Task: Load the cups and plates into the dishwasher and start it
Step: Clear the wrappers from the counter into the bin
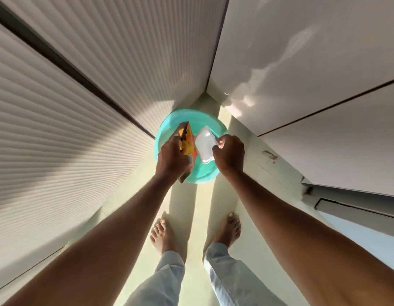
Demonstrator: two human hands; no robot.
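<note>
Jeans (169,277) closest in, pale washed denim, and below them your bare feet (161,234) planted on a smooth, pale floor (202,202) with a sunny stripe running between them. Both your forearms reach straight out and down from there.

Your left hand (171,157) has its fingers wrapped round a flat orange box (188,142). It looks like cardboard, with yellow print and a greyish edge, held tilted on its side. There's writing on it, but it's way too small and blurry to read, so no brand from me. Your right hand (230,154) is curled tight on the edge of a white container (204,145), which is glossy plastic, rectangular with rounded corners. The box and the container sit side by side, just about touching.

Both are over a round teal tub (200,119), smooth plastic, sitting on the floor in the corner.

Past that, the left side is ribbed off-white fronts (59,129) with fine horizontal grooves, split by a dark strip (70,65). On the right are flat glossy white panels (302,51) catching wobbly light patches. Low on the right there's a grey-edged panel (350,206), and I can't tell what it belongs to.
</note>
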